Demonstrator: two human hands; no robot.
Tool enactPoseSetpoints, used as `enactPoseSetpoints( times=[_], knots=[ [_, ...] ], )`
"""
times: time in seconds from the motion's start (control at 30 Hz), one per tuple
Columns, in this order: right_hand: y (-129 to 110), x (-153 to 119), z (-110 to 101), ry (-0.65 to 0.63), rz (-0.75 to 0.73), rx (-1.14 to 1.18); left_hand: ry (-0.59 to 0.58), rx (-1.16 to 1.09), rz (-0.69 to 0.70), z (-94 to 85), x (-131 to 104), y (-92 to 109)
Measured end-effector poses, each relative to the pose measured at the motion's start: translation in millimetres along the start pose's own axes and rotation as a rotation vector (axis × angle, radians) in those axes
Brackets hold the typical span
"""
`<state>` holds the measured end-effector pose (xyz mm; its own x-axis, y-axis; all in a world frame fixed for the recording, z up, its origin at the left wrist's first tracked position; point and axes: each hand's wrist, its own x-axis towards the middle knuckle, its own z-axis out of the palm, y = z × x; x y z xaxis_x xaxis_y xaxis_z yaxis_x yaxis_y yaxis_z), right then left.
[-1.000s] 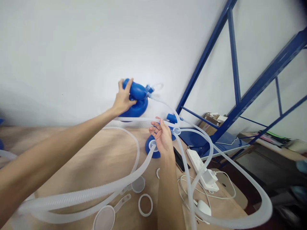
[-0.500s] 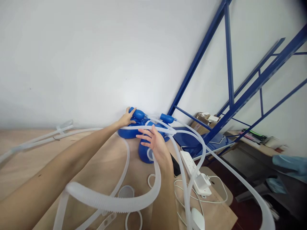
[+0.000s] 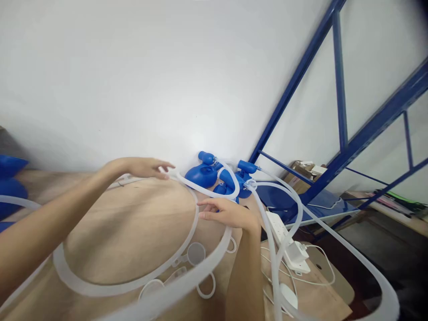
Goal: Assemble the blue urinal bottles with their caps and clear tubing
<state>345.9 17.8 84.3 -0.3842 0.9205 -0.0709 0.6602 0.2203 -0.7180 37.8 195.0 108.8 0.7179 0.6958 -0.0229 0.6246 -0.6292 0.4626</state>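
My left hand (image 3: 147, 168) is over the far part of the table, its fingers closed around a translucent white tube (image 3: 203, 191) near one end. That tube loops right toward a rounded blue plastic vessel (image 3: 201, 176) by the wall. My right hand (image 3: 227, 211) hovers in front of the blue vessels, palm down and fingers stretched out, apparently holding nothing. Below its wrist, a thicker white hose (image 3: 207, 267) curves toward the near left. More blue parts (image 3: 229, 178) with short tubes lie behind the right hand, partly hidden by it.
Loose translucent caps (image 3: 196, 254) and a white ring (image 3: 206, 295) lie on the brown table (image 3: 133, 232). A white power strip (image 3: 284, 240) with a plug and cables is at right. Blue vessels (image 3: 11, 187) stand at far left. A blue metal frame (image 3: 341, 84) rises at right.
My left hand has left the blue vessel and moved left to the tube. My right hand has turned palm down and lowered slightly. The view has swung left.
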Motion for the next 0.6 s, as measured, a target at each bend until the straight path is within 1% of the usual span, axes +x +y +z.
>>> enactPoseSetpoints(
  times=[0.03,0.07,0.1,0.17,0.27,0.33,0.4,0.47,0.5,0.57,0.6],
  knots=[
    [-2,4,3,0.005,0.020,-0.028,-0.077,-0.009,-0.050,2.9,-25,-2],
    [-3,8,7,0.010,0.032,-0.048,-0.117,0.001,-0.125,8.5,-47,-5],
    [-4,13,11,0.002,0.040,-0.066,-0.128,0.033,-0.187,16.1,-66,-9],
    [-6,19,17,-0.064,0.057,-0.102,-0.144,0.126,-0.298,34.6,-96,-17],
    [-8,24,27,-0.202,0.099,-0.175,-0.054,0.285,-0.525,57.2,-126,-30],
    [-11,26,32,-0.272,0.151,-0.252,0.026,0.341,-0.637,61.2,-140,-36],
    [-13,28,38,-0.353,0.229,-0.366,0.116,0.382,-0.711,54.6,-153,-43],
    [-14,29,43,-0.440,0.284,-0.495,0.199,0.422,-0.778,38.4,-162,-53],
    [-14,29,46,-0.476,0.289,-0.551,0.250,0.435,-0.805,27.1,-164,-60],
    [-11,27,51,-0.544,0.261,-0.611,0.365,0.451,-0.829,-1.0,-166,-79],
    [-10,25,54,-0.570,0.241,-0.619,0.517,0.437,-0.784,-17.0,-165,-90]
  ],
)
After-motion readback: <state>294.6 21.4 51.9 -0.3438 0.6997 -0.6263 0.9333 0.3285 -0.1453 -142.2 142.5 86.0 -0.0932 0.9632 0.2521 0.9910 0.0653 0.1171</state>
